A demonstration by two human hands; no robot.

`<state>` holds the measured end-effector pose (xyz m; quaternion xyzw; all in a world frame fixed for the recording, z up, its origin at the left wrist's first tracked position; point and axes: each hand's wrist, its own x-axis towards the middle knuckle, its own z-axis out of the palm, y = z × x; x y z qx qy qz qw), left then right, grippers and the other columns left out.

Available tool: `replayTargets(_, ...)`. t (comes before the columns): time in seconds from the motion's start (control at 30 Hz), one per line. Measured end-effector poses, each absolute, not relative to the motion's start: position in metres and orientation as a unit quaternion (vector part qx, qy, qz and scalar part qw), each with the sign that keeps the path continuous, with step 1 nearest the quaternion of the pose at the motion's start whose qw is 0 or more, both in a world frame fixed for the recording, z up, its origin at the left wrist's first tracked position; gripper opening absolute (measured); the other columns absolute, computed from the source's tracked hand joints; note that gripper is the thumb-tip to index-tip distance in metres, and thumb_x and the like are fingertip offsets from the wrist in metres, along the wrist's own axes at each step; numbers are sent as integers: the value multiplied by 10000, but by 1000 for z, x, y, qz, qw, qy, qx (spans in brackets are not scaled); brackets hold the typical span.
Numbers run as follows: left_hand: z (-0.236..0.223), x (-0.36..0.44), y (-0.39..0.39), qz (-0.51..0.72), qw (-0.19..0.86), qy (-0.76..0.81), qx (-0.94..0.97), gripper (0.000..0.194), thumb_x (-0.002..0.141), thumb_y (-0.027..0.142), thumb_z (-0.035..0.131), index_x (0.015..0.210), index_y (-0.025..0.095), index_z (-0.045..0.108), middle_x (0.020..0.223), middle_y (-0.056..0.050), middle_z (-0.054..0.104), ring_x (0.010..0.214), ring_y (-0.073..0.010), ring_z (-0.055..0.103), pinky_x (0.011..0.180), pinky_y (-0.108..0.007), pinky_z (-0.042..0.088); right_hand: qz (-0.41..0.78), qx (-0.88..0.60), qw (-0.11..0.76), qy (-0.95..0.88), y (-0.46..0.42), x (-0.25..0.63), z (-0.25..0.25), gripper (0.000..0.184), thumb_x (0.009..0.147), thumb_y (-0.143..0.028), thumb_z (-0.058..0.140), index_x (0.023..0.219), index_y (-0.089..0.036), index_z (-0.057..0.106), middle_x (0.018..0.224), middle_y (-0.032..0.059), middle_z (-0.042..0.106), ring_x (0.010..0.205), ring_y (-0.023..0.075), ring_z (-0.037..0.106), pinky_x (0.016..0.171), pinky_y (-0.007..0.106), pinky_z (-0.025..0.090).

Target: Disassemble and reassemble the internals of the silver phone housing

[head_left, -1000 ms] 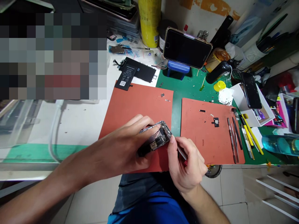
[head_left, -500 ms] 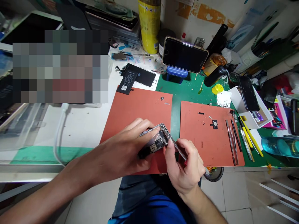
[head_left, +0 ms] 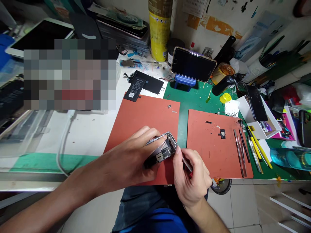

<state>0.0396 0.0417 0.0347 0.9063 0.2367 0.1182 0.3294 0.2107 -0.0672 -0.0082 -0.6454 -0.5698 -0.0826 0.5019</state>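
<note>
My left hand (head_left: 132,155) is wrapped round an opened phone (head_left: 164,151), holding it tilted above the left orange mat (head_left: 145,113). The phone's inside faces up, with a board and metal shields showing; its lower left part is covered by my fingers. My right hand (head_left: 193,178) pinches a slim screwdriver (head_left: 187,165) with a silver shaft and a red part. Its tip meets or nearly meets the phone's right edge, where my fingertips hide it. A black battery (head_left: 134,88) lies across the mat's far left corner, overlapping a flat black panel (head_left: 153,84).
The right orange mat (head_left: 199,145) carries small parts, a black module (head_left: 222,134) and metal tools (head_left: 239,152). Behind, a phone (head_left: 193,64) leans on a blue stand (head_left: 185,82). A yellow can (head_left: 160,35) stands at the back. A white cable (head_left: 59,149) curves at left.
The view has shifted slightly. My right fingers have closed in on the phone's right edge, so less of the screwdriver shaft shows. The left hand keeps its hold.
</note>
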Motion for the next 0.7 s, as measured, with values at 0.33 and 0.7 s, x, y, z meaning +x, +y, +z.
replayTargets(0.33,20,38,26,166,241,262,920,644,928,108,607,1555,214,500,1322,-126,669,1133,-279,629,942,-435,616,-63,-677,556,-478,-89,227,-8,210,909,-109,841,1086,-162,741,832,13,774,601,125,728,563,207,622)
replayTargets(0.7,-8,19,-11,155,96,292,939,476,975,107,712,1430,237,668,1586,-154,607,1444,-412,604,1148,-630,574,13,-713,587,-384,-98,259,-21,167,886,-188,874,1000,-171,753,787,2,763,557,147,726,537,243,638)
